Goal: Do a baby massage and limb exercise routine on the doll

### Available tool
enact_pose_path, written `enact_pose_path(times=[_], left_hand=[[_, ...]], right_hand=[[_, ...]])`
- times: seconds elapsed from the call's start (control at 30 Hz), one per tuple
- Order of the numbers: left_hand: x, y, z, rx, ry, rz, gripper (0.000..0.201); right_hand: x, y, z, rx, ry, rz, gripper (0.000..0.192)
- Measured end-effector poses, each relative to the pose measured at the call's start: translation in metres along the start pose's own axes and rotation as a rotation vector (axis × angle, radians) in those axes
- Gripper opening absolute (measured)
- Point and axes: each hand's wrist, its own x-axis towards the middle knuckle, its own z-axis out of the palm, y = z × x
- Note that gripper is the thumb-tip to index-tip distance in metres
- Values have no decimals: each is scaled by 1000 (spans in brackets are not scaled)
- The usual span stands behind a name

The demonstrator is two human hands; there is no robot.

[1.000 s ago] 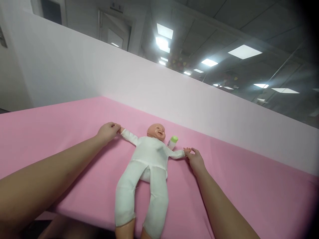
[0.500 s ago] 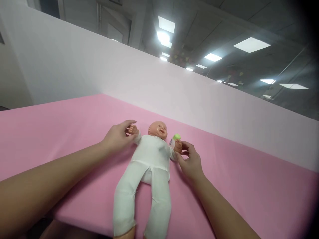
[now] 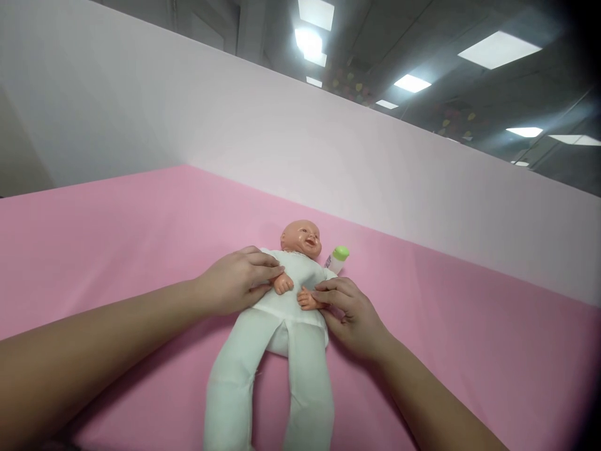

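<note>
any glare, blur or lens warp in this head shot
Head view: ceiling light panels blow out to white; the right edge darkens into a vignette; the white wall runs tilted, a wide-lens skew; soft shadows lie under both forearms on the pink sheet; the doll and both hands look reasonably sharp.

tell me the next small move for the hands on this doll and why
Probably let go gently. The left hand and right hand each hold one of the baby doll's small hands folded onto its white chest, which the two nearly meet over. The doll lies flat on its back on the pink mat, clear of the green-capped bottle, so the arms should rest there.
</note>
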Motion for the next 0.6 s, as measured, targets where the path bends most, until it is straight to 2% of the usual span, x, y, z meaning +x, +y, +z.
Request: enact_pose_path(times=[0.1, 0.17, 0.33, 0.43, 0.47, 0.53, 0.6], left_hand=[[1, 3, 1, -3, 17, -38, 34], [2, 4, 1, -15, 34, -80, 35], [4, 3, 0, -143, 137, -239, 37], [4, -8, -1, -346, 310, -489, 33], [3, -16, -1, -414, 378, -592, 34], [-1, -35, -1, -505, 474, -778, 36], [-7, -60, -2, -489, 524, -934, 36]], right_hand=[[-1, 0, 2, -6, -6, 38, 39], [-2, 2, 3, -7, 37, 106, 37], [-9, 29, 0, 111, 347, 399, 43], [-14, 60, -6, 294, 541, 567, 57], [-16, 72, -8, 341, 568, 622, 62], [-21, 93, -13, 356, 580, 812, 67], [-24, 110, -19, 250, 565, 1021, 65]])
